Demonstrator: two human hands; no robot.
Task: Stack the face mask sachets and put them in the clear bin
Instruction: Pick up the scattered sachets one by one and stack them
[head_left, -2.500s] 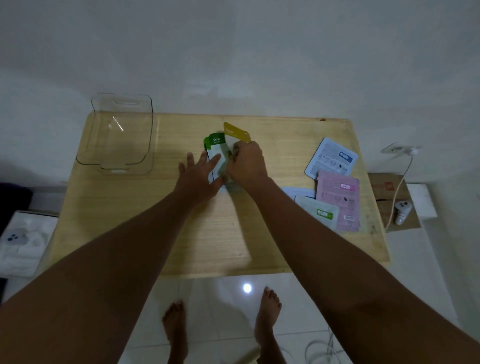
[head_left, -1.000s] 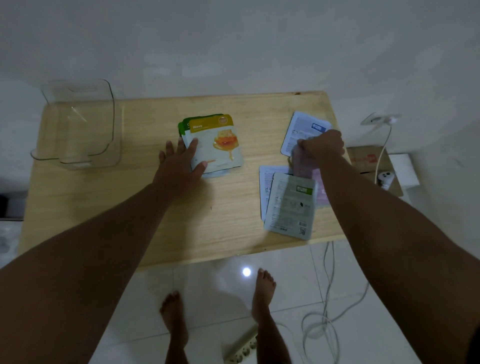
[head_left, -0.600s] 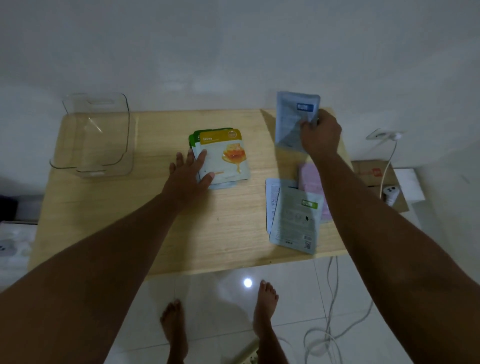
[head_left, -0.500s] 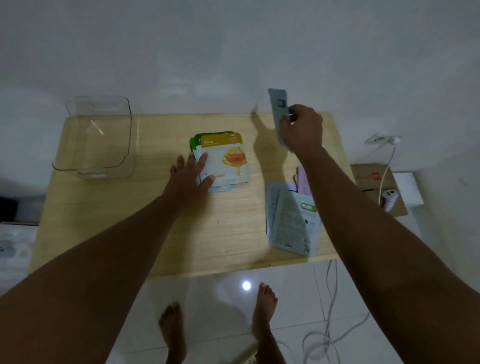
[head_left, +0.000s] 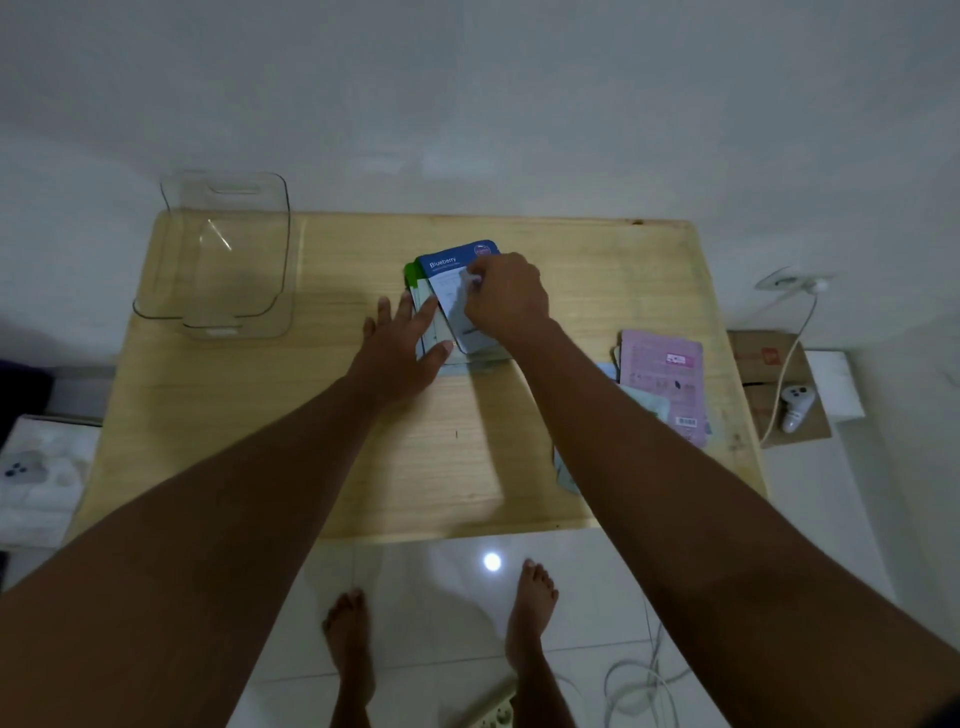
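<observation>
Right hand (head_left: 506, 296) pinching the blue-topped Blueberry sachet (head_left: 457, 265), laying it on the stack mid-table — left hand (head_left: 402, 345) flat, fingers spread, pinning the pile. The clear plastic bin (head_left: 228, 244) sits off left, nearer the left hand — pink sachet (head_left: 662, 374) waits at right.

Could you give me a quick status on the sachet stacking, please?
Left hand flat on stack. Right hand setting Blueberry sachet on top. Pink sachet waiting. Clear bin empty.

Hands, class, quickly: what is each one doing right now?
Left hand: open, fingers spread flat on the pile of face mask sachets.
Right hand: closed, pinching the blue-topped Blueberry sachet onto that pile.
</observation>
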